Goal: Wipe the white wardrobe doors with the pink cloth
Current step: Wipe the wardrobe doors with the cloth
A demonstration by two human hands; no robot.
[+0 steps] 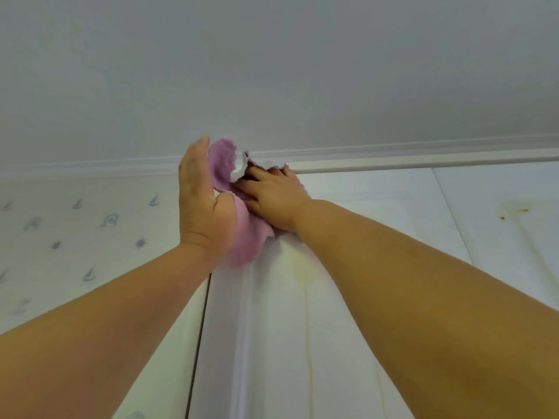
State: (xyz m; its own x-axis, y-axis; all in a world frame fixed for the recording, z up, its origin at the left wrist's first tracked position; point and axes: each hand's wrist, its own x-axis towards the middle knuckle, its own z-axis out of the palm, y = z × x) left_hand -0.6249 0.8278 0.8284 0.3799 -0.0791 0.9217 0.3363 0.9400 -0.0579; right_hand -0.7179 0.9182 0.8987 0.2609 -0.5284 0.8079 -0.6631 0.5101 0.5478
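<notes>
The pink cloth (246, 234) is bunched against the top of a white wardrobe door (290, 328), close under the ceiling. My left hand (202, 204) holds the cloth's left side, fingers straight and pointing up. My right hand (272, 198) presses flat on the cloth's right part against the door, just below the wardrobe's top rail (423, 163). Part of the cloth is hidden under both hands. A yellowish stain (304, 270) shows on the door below the cloth.
A second door panel (499, 225) with small brown spots lies to the right. Wallpaper with blue boats and stars (75, 237) covers the wall to the left. The grey ceiling (272, 71) and its cornice sit right above the hands.
</notes>
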